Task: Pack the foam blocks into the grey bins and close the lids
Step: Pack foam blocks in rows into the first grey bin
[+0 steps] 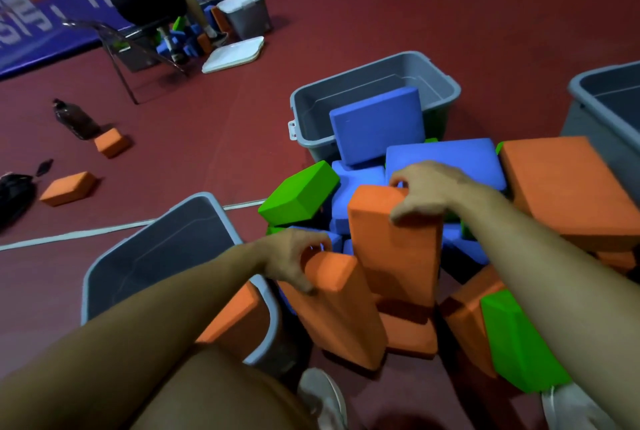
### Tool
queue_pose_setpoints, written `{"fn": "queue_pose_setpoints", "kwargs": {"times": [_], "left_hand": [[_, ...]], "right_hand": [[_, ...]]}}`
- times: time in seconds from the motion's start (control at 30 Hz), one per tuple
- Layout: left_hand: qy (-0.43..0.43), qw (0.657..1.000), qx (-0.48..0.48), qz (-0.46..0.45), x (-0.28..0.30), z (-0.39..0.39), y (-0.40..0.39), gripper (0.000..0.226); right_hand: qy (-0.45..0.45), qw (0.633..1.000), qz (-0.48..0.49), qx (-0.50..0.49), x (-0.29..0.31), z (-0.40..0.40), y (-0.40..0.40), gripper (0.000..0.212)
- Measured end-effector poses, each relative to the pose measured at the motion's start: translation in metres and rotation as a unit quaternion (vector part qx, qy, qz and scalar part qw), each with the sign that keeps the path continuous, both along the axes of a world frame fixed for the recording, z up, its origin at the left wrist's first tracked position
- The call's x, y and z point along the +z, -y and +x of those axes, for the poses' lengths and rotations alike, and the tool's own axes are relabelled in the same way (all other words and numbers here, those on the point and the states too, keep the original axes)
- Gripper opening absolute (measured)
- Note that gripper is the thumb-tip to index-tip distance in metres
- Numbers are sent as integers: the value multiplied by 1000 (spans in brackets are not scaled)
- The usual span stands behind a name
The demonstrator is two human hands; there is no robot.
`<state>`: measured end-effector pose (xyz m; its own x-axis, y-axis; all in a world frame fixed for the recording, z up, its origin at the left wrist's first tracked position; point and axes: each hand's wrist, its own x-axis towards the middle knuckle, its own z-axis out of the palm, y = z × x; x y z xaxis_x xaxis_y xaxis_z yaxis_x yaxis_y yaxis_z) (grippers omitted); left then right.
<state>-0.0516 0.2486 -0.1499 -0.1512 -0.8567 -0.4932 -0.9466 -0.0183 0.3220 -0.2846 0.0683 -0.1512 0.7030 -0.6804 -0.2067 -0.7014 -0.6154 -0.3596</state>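
Your left hand (294,261) grips the top end of an orange block (341,308), fingers curled over its upper edge. Your right hand (424,192) grips the top end of a taller orange block (394,249) the same way. Both blocks stand on end in the pile on the floor, long axes running from your hands down toward your feet, the left one leaning more.

The relation that matters: the near grey bin (152,256) lies just to the left of your left hand, its rim right beside the block you hold there, with one orange block (235,315) already inside at its near corner. So your left hand is the nearer one to that bin; I judge a short swing left would drop its block in. Your right hand's block stands between that bin and the far grey bin (374,83), which lies straight ahead beyond the pile with a blue block (377,124) leaning over its near wall.

Counts: three open grey bins around you, the third (606,90) at the right edge. No lids sit on any of them. In the pile, roughly seven orange blocks, about five blue and three green show; more may be buried. Two loose orange blocks (112,142) lie well apart on the floor to the left.
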Motion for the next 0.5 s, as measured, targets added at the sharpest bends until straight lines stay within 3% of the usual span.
{"fn": "queue_pose_setpoints", "kwargs": {"times": [0.23,0.37,0.5], "left_hand": [[-11,984,120,-134,71,33,20,79],[14,954,169,-246,107,65,5,88],[95,908,216,-345,125,102,-30,89]], "right_hand": [[130,982,-111,-81,68,-15,6,78],[243,946,-173,-124,62,6,-10,79],[324,917,-193,-131,42,49,-38,76]]}}
